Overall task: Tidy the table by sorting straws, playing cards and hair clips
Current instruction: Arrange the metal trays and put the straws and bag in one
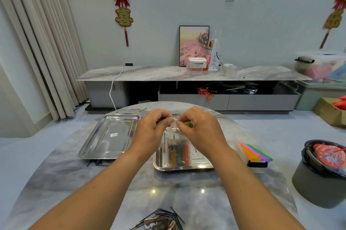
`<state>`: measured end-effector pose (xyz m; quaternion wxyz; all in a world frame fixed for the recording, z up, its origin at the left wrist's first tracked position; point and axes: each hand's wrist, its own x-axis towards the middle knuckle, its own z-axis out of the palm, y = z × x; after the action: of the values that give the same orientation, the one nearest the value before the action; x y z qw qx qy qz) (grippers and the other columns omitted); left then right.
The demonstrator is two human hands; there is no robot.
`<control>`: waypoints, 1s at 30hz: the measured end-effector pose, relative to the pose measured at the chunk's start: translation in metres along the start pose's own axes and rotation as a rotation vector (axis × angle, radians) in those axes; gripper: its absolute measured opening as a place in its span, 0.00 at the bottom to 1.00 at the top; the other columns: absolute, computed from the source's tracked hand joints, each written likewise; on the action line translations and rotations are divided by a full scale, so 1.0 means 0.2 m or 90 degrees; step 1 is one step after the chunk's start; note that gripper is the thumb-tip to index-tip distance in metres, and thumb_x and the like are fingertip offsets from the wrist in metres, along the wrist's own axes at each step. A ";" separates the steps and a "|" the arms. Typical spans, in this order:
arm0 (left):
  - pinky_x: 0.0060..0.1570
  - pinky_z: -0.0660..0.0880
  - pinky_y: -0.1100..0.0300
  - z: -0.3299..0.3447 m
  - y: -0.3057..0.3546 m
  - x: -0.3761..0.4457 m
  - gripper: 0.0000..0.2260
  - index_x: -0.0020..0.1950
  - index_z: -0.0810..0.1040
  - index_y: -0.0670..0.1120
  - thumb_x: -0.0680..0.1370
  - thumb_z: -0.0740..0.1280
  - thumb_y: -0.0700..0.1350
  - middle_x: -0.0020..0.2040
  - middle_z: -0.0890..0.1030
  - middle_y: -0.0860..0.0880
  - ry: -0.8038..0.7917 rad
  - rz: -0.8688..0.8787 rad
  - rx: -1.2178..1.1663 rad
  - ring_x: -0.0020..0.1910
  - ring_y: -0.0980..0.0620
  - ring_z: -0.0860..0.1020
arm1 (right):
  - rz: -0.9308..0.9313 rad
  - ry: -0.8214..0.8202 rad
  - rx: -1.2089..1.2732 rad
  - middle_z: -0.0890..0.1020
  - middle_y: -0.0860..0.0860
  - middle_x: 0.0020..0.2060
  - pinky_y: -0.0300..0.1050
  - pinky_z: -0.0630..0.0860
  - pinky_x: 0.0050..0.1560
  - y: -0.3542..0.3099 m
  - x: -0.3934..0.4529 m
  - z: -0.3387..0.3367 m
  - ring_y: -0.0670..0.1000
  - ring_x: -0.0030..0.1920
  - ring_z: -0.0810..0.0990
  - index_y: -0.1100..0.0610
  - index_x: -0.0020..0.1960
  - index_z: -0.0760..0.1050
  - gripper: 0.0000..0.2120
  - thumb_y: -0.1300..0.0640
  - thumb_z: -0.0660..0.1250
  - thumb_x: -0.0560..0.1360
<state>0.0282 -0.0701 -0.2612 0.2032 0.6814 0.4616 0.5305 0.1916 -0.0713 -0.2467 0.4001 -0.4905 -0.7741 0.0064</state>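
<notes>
My left hand (pixel 152 126) and my right hand (pixel 199 126) meet above the far end of the right steel tray (pixel 202 164). Both pinch a clear crinkled plastic wrapper (pixel 174 129) between fingertips; something green and orange (pixel 188 124) shows behind my right fingers. Colourful straws (pixel 179 154) lie in the right tray under the hands. A bundle of loose bright straws (pixel 255 152) rests on the table to the right, with a black clip (pixel 257 164) at its near end. A pile of dark hairpins and brown hair clips (pixel 161 220) sits at the table's near edge.
An empty steel tray (pixel 110 136) lies to the left, with a few black pins (pixel 97 163) at its near edge and two more at the table's far edge (pixel 139 109). A grey waste bin (pixel 322 173) with a black liner stands to the right of the table.
</notes>
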 end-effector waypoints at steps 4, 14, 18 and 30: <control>0.46 0.77 0.58 -0.02 -0.04 0.01 0.06 0.45 0.79 0.51 0.79 0.67 0.40 0.41 0.81 0.50 0.042 -0.067 -0.061 0.42 0.54 0.79 | -0.010 0.029 -0.027 0.78 0.42 0.40 0.43 0.72 0.38 0.03 -0.01 -0.01 0.46 0.40 0.75 0.49 0.43 0.79 0.03 0.52 0.70 0.75; 0.48 0.77 0.57 -0.05 -0.03 0.00 0.03 0.45 0.83 0.47 0.73 0.73 0.41 0.43 0.82 0.50 -0.033 -0.050 -0.073 0.44 0.53 0.80 | -0.095 0.070 -0.015 0.78 0.45 0.41 0.42 0.73 0.37 0.02 -0.03 0.04 0.47 0.42 0.75 0.53 0.44 0.78 0.03 0.54 0.70 0.75; 0.46 0.77 0.56 -0.05 -0.02 0.01 0.01 0.43 0.83 0.49 0.73 0.73 0.43 0.42 0.81 0.51 -0.016 -0.026 -0.055 0.43 0.52 0.79 | -0.100 0.082 -0.003 0.78 0.45 0.42 0.42 0.73 0.38 0.01 -0.01 0.03 0.47 0.43 0.76 0.52 0.44 0.78 0.04 0.53 0.69 0.75; 0.58 0.71 0.53 -0.11 -0.10 0.01 0.02 0.43 0.84 0.56 0.72 0.74 0.49 0.46 0.82 0.57 0.030 -0.015 0.033 0.56 0.56 0.73 | 0.040 -0.020 0.265 0.81 0.45 0.42 0.35 0.73 0.42 0.12 -0.02 -0.02 0.47 0.45 0.79 0.54 0.44 0.82 0.02 0.58 0.74 0.73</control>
<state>0.0010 -0.0638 -0.2676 0.1811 0.6681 0.4878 0.5318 0.2135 -0.0632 -0.2555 0.4801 -0.4208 -0.7468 0.1863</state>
